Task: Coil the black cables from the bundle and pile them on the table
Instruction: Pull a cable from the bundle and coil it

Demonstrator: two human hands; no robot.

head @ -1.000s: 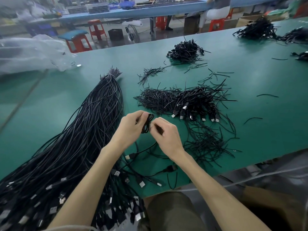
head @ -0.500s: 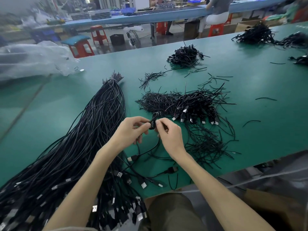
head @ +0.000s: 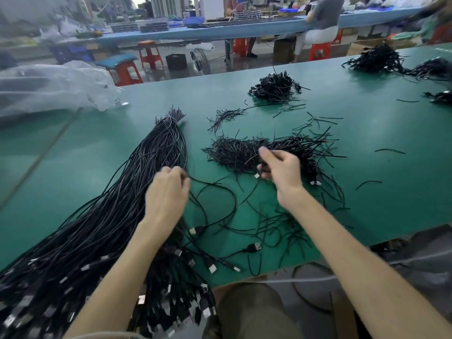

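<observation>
A green table (head: 367, 192) filled most of the view, with a blue bench (head: 220, 30) and red stools (head: 149, 55) blurred at twelve o'clock. A clear plastic bag (head: 49, 89) lay at ten o'clock, its left side cut off by the frame. The bundle (head: 110, 216) of black cables ran from centre down to seven o'clock, its plug ends spilling off the table's near edge and out of frame. The left hand (head: 168, 192) hovered at the bundle's right edge, fingers curled and pinching a single cable (head: 220, 189) that looped away toward three o'clock. The right hand (head: 281, 167) was closed around a small coil (head: 263, 167), mostly hidden by the fingers, so its shape was hard to make out. It sat directly over the pile (head: 244, 152) of coiled cables, at one o'clock from the left hand. Loose ties (head: 281, 231) littered the table under the right wrist. More heaps (head: 276, 88) lay farther off at one o'clock.
</observation>
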